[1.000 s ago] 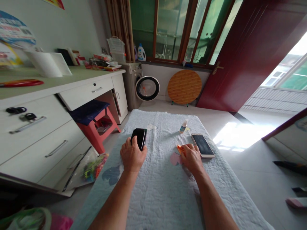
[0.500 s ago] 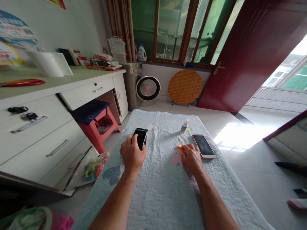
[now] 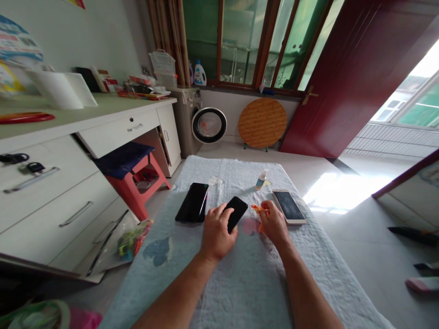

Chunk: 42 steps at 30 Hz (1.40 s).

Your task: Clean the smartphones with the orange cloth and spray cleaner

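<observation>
My left hand (image 3: 219,230) is closed around a black smartphone (image 3: 236,214), held tilted over the middle of the cloth-covered table (image 3: 240,283). Between the fingers of my right hand (image 3: 273,224) is a small orange cloth (image 3: 256,208), its edge close to the phone's right side. Another black phone (image 3: 193,202) lies on the table left of my left hand. A white-framed smartphone (image 3: 290,208) rests face up just right of my right hand. Behind my hands stands a small spray bottle (image 3: 260,180), upright.
On the left are a white desk (image 3: 116,125) with drawers and a red stool (image 3: 146,178) with a dark seat. A washing machine (image 3: 187,119) with its door open stands ahead. Beside it a round wooden tabletop (image 3: 262,122) leans against the wall, near a dark red door (image 3: 329,82).
My left hand has lifted one black phone and carried it right, uncovering another beneath. My right hand has risen a little with the orange cloth.
</observation>
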{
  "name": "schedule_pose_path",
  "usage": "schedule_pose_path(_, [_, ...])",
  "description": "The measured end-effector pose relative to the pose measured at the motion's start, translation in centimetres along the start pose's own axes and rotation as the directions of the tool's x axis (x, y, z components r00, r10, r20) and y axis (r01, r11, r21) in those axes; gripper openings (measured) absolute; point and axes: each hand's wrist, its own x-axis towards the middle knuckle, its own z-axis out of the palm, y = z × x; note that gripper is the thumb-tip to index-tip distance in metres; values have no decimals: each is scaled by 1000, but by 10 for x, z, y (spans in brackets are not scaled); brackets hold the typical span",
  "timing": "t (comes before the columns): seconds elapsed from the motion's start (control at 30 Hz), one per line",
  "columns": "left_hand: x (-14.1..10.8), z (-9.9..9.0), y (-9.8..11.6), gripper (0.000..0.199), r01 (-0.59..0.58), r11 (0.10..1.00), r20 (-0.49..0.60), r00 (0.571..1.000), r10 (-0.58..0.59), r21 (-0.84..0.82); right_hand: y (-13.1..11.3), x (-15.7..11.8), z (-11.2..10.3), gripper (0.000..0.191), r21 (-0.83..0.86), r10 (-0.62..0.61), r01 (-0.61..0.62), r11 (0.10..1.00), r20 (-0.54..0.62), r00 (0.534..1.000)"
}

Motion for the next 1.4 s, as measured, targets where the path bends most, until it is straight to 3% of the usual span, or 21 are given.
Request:
schedule_pose_path(0.07, [0,4,1,42,38,999,48,998,-39,15,-2,-1,3,21,231,132,-142,962,58,990])
schedule_pose_path(0.13, [0,5,1,41,74,997,93,993,-77,36,-5,-2,6,27,425,217,-263,866,155,964])
schedule_pose_path(0.27, [0,4,1,39,110,992,155,981,-118,63,-13,-5,9,32,605,227,-359,711,285,931])
schedule_pose_path(0.47, [-3,0,0,58,49,999,279,959,-52,19,-19,-6,9,31,639,181,-387,665,364,913])
schedule_pose_path(0.77, [-2,-7,1,91,6,998,418,908,21,-63,-18,-7,14,51,567,149,-319,759,326,934])
schedule_pose_path(0.93, [0,-7,2,90,5,998,438,899,23,-63,-20,-8,13,35,520,147,-311,796,332,932])
schedule_pose_path(1.2, [-3,0,-2,101,9,995,414,910,32,-97,-29,-6,12,22,503,-73,-91,860,297,952])
schedule_pose_path(1.3, [-3,0,-2,102,18,994,406,913,28,-109,-27,-9,15,22,535,-40,-165,829,351,936])
schedule_pose_path(1.4, [-3,-1,-2,105,17,993,416,909,35,-120,-28,-12,16,43,606,12,-304,735,437,900])
